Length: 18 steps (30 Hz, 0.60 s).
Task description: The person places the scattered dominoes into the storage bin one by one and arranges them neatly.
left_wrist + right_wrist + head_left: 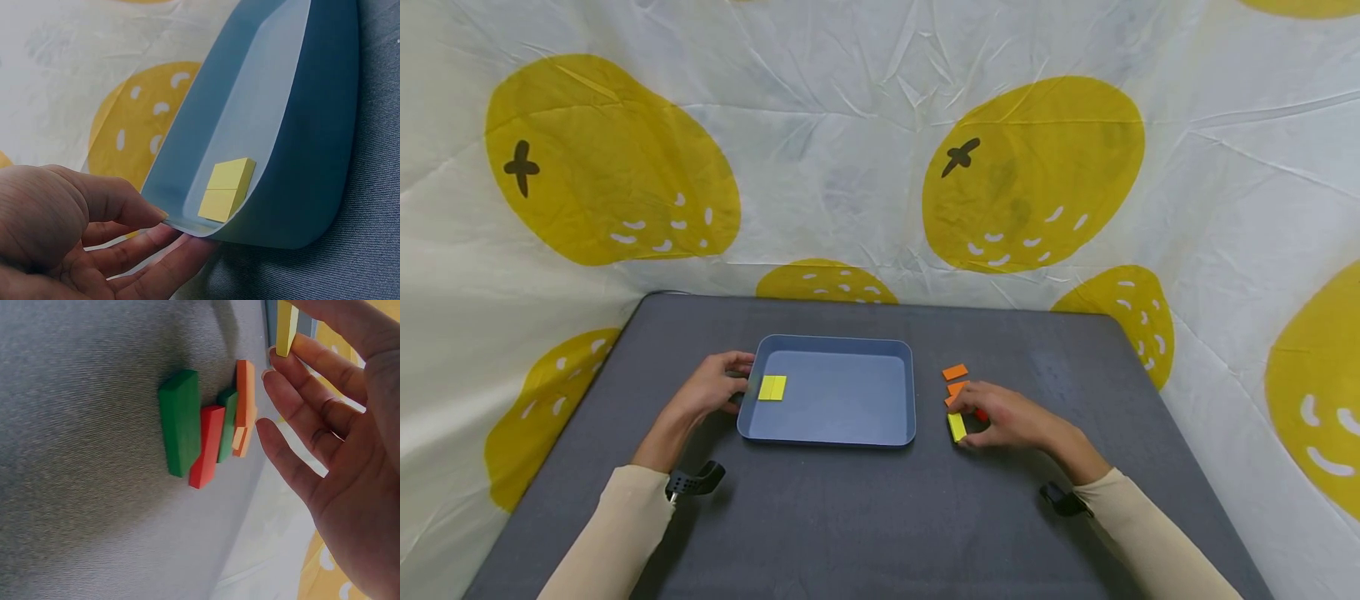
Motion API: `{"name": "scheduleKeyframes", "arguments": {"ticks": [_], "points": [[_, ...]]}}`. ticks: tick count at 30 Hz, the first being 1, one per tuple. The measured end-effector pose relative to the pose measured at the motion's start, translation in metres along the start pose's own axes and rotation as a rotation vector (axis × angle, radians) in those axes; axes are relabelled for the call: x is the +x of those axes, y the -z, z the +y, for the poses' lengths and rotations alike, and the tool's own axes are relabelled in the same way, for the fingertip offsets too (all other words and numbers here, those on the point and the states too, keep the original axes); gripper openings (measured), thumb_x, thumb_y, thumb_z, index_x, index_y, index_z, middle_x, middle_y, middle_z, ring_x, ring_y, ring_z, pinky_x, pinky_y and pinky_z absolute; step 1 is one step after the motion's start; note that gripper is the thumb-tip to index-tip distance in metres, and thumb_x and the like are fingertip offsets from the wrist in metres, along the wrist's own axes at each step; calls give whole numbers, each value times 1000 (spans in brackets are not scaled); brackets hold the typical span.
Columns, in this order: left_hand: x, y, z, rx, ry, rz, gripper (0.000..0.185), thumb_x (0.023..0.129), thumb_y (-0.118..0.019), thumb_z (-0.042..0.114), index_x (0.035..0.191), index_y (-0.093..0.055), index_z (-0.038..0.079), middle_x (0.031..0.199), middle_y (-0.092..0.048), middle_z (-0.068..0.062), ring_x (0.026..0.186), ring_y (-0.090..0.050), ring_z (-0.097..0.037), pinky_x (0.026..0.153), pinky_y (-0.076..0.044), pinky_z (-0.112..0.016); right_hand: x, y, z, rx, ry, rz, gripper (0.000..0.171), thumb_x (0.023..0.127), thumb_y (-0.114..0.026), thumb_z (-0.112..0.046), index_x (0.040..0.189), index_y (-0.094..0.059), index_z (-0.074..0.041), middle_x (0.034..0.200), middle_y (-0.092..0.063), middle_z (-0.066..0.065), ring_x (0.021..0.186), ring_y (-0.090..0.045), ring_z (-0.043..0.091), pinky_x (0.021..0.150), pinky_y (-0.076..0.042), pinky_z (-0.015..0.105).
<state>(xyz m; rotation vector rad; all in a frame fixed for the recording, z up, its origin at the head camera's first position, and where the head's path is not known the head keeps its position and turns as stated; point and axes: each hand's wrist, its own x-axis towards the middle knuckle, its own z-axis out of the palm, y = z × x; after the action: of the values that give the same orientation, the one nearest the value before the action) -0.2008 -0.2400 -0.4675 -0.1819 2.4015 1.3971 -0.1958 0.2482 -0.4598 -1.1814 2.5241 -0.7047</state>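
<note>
Cream sleeves frame the dark grey fabric-covered counter point(865, 508). Left hand point(711, 387) pinches the rim of the smooth blue plastic tray point(835, 433), which holds two flat yellow blocks point(772, 387). Right hand point(1003, 417) pinches another flat yellow block point(957, 427) beside orange point(955, 372), red point(205, 447) and green blocks point(179, 422); carrying it trayward seems next.

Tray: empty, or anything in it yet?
Not empty. The tray holds two yellow blocks side by side at its left end; the rest is bare.
</note>
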Motion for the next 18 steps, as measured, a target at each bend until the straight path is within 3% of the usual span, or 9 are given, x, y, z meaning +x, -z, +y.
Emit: {"name": "scheduleKeyframes", "arguments": {"ticks": [10,18], "points": [[0,1,-1,13,-10,-1,54,98,-52,-2,151,-41,-3,142,-48,-30,116,-57,-40,73,-61,-44,11,9,-7,17,49,22,38,87,-81,-25,120,-69,-11,116,-66,-1,102,-65,24,90,-54,47],[0,2,-1,0,-5,-11,54,98,-52,-2,151,-40,-3,142,-48,-30,118,-57,-41,72,-61,-44,21,13,-14,13,-7,14,40,88,-81,-30,122,-70,-14,121,-65,0,103,-64,25,91,-54,48]]}}
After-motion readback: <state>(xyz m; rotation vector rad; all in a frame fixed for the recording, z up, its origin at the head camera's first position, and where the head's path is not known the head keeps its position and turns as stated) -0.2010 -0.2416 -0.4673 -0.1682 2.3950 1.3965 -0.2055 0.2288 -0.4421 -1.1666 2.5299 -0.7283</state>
